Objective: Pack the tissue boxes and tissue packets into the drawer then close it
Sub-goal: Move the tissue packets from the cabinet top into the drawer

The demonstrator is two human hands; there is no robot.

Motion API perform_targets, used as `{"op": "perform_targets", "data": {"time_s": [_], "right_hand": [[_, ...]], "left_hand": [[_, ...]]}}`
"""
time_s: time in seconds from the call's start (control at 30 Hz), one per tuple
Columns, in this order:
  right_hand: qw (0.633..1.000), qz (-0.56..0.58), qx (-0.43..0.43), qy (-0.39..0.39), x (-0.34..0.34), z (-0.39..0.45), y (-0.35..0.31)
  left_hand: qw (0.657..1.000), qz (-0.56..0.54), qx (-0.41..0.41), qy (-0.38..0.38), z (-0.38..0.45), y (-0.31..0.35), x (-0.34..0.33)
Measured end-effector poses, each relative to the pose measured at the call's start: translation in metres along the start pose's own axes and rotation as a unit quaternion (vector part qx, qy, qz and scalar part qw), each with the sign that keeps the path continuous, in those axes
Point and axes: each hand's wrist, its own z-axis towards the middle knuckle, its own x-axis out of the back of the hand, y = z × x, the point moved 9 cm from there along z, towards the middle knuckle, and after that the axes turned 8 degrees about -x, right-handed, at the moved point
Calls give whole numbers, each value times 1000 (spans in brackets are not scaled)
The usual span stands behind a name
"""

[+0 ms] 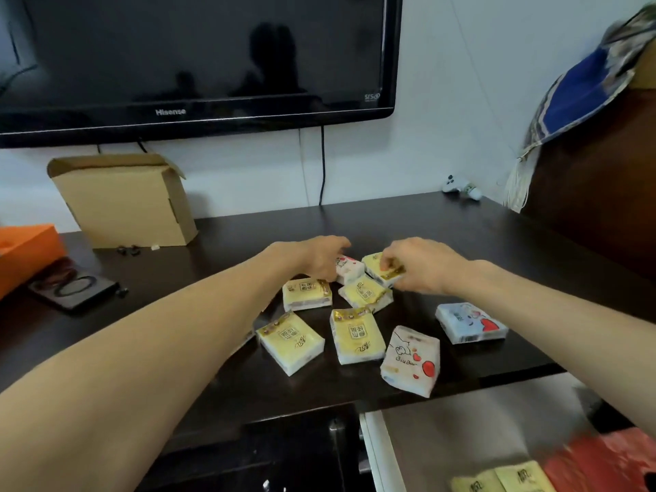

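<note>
Several small tissue packets lie scattered on the dark cabinet top (461, 243). My left hand (316, 259) reaches over a white packet with red hearts (349, 269), fingers curled at its edge. My right hand (422, 266) pinches a yellow packet (380, 269) at the back of the pile. More yellow packets (307, 294) (365, 294) (291, 342) (356, 335) sit nearer me. A white cartoon packet (411, 362) and a light blue packet (470, 323) lie to the right. The drawer (461, 420) stands open at the lower right, with yellow packets (504, 479) and a red pack (603, 459) inside.
A cardboard box (124, 200) stands at the back left under a wall-mounted TV (191, 58). An orange box (25, 250) and a dark phone-like device (74, 287) lie at the left. A small white toy (461, 190) sits at the back right beside a dark wooden piece draped with cloth (585, 94).
</note>
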Motion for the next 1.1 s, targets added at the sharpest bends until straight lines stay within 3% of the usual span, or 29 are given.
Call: {"op": "perform_targets", "data": {"time_s": [0.1, 0.3, 0.4, 0.5, 0.63, 0.77, 1.1], "right_hand": [[1000, -6, 9, 12, 1, 4, 4], [997, 63, 24, -34, -2, 21, 12], [991, 106, 0, -76, -10, 31, 16], [988, 118, -19, -95, -14, 37, 18], [991, 114, -14, -76, -11, 39, 17], [991, 110, -8, -72, -10, 33, 19], [981, 171, -41, 88, 23, -16, 32]], "left_hand": [[999, 26, 14, 16, 9, -10, 4], [985, 135, 91, 64, 13, -21, 11], [982, 126, 109, 85, 14, -22, 13], [989, 82, 69, 106, 14, -24, 19], [997, -72, -7, 14, 17, -24, 1], [997, -75, -10, -34, 22, -31, -9], [984, 33, 3, 176, -3, 2, 47]]}}
